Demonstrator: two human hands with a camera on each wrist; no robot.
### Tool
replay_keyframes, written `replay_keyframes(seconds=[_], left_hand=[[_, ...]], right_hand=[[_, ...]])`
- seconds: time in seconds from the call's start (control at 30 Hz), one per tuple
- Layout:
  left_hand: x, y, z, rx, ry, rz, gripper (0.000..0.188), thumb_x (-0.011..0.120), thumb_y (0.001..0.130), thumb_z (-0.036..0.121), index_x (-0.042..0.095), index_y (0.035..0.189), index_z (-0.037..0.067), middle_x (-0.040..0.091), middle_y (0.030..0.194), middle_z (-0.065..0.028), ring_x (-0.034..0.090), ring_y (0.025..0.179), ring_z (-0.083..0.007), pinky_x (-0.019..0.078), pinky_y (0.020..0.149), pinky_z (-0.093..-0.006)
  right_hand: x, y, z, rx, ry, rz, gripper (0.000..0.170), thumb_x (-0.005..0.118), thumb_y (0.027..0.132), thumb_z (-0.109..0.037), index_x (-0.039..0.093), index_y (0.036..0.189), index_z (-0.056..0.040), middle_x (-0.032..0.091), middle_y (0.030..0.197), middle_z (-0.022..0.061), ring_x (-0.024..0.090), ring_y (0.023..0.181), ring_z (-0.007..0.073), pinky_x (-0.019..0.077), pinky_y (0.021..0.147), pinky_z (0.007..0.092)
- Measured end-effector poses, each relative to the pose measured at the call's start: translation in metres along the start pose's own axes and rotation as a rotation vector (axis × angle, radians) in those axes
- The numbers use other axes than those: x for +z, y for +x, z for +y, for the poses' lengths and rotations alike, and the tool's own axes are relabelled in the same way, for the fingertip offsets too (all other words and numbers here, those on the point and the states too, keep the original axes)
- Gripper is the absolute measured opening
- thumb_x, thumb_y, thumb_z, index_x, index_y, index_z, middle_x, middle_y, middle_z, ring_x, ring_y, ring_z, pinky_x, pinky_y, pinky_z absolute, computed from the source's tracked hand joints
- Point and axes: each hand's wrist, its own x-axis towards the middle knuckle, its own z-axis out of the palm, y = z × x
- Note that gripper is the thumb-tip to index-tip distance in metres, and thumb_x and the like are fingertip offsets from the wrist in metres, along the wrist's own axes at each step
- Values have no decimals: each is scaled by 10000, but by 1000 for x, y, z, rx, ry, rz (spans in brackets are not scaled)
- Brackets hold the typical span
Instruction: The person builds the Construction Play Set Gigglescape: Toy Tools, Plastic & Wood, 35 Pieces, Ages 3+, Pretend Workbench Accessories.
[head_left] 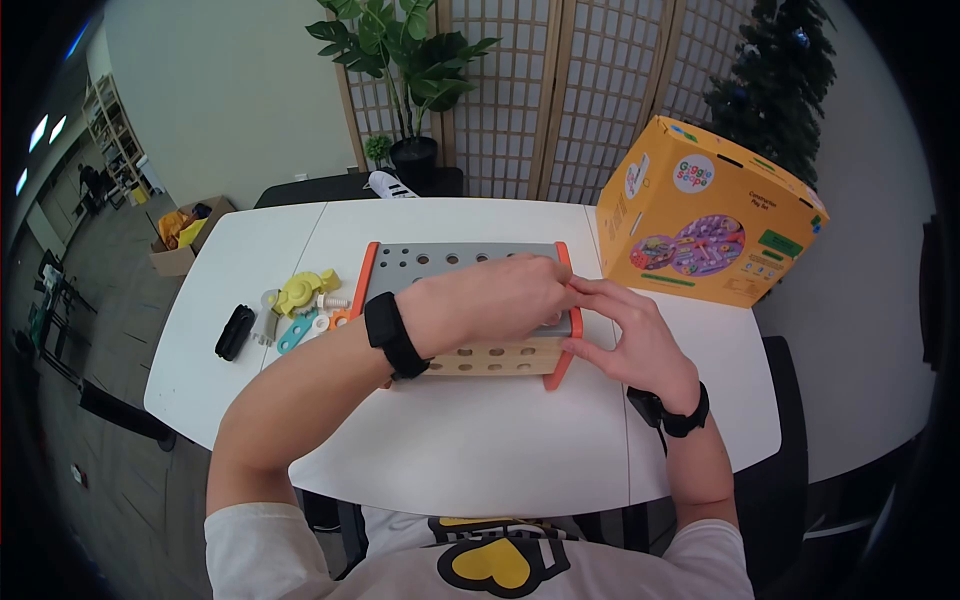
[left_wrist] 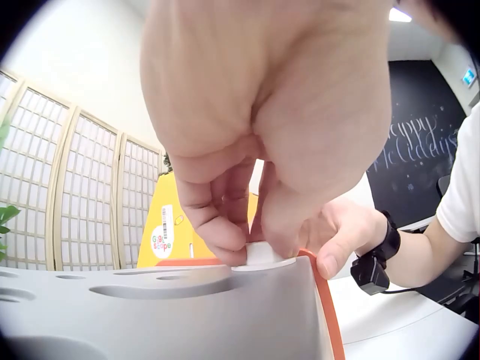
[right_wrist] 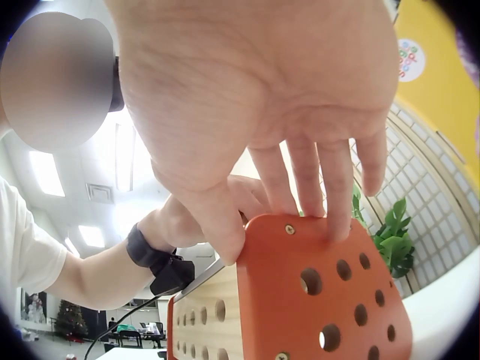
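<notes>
A toy workbench (head_left: 405,272) with a grey holed top, wooden front and orange end panels stands on the white table. My left hand (head_left: 500,300) reaches across to its right end. In the left wrist view, thumb and fingertips pinch a white toy bolt (left_wrist: 264,256) whose round flange sits at the grey top (left_wrist: 202,322). My right hand (head_left: 642,345) braces the right orange panel (right_wrist: 270,262). Its straight fingers lie over the panel's upper edge, and the thumb touches the front corner. The bolt is hidden behind my left hand in the head view.
Left of the workbench lie a yellow toy piece (head_left: 305,292), a white screw (head_left: 332,301), a turquoise strip (head_left: 297,332), a grey piece (head_left: 265,318) and a black object (head_left: 235,332). A large yellow box (head_left: 710,215) stands at the back right.
</notes>
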Motion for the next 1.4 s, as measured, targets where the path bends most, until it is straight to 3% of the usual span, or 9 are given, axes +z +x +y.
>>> replay_keyframes(seconds=[0.17, 0.37, 0.47, 0.6, 0.77, 0.9, 1.13, 1.27, 1.4], left_hand=[[-13, -13, 5, -140, -54, -19, 225, 722, 875, 71, 724, 1081, -19, 699, 1043, -175, 686, 952, -360, 557, 866, -423], [-34, -71, -20, -116, 13, 188, 242, 700, 865, 21, 739, 1103, 5, 712, 1052, -159, 695, 948, -340, 566, 835, -407], [-45, -112, -21, -218, -1, 284, 260, 674, 863, -9, 744, 1112, 12, 718, 1040, -152, 702, 927, -325, 576, 798, -393], [-45, -165, -31, -383, 40, 346, 243, 657, 878, -17, 752, 1098, 16, 732, 1054, -132, 711, 921, -300, 581, 776, -376], [-15, -220, -51, -790, -11, 149, 238, 729, 916, 95, 746, 1146, 38, 725, 1147, -154, 696, 1048, -309, 564, 916, -390], [20, -239, -56, -811, -79, -7, 339, 746, 884, 77, 722, 1220, 37, 690, 1261, -158, 641, 1162, -342, 510, 1018, -401], [48, -245, -69, -786, 33, -176, 425, 771, 816, 16, 709, 1236, 45, 691, 1248, -173, 624, 1175, -358, 500, 1027, -429], [31, -234, -51, -788, -49, -36, 372, 796, 808, 52, 728, 1174, 33, 713, 1185, -164, 679, 1067, -325, 538, 960, -390], [15, -209, -14, -640, -165, 103, 313, 819, 821, 105, 738, 1108, 11, 729, 1072, -146, 702, 947, -317, 566, 857, -387]], right_hand=[[-10, -3, 1, -53, -110, -39, 538, 868, 754, -215, 694, 1236, -52, 624, 1377, 102, 644, 1180, 319, 517, 1013, 420], [-7, -7, 16, -104, -177, -24, 625, 917, 611, -353, 716, 1148, -103, 633, 1333, 69, 624, 1116, 299, 496, 954, 434], [-7, -9, 15, -156, -248, -14, 628, 916, 572, -368, 715, 1097, -88, 642, 1284, 72, 610, 1126, 308, 488, 958, 447], [0, -15, 15, -173, -193, -12, 673, 932, 499, -417, 706, 1041, -88, 590, 1221, 102, 549, 1159, 356, 469, 986, 477], [3, -20, 12, -142, -239, -33, 709, 943, 487, -450, 666, 1036, -97, 529, 1230, 122, 485, 1198, 387, 456, 1000, 502], [7, -23, 14, -141, -221, -32, 706, 955, 526, -422, 617, 1061, -110, 484, 1293, 132, 467, 1249, 405, 445, 1028, 512], [12, -20, 11, -137, -92, -59, 688, 963, 595, -369, 584, 1120, -135, 470, 1365, 134, 372, 1438, 459, 399, 1133, 556], [11, -20, 12, -148, -83, -72, 663, 959, 622, -373, 581, 1111, -134, 476, 1378, 129, 365, 1456, 449, 391, 1150, 567], [12, -20, 11, -158, -97, -57, 658, 954, 633, -384, 580, 1107, -123, 486, 1368, 128, 376, 1452, 445, 410, 1144, 552]])
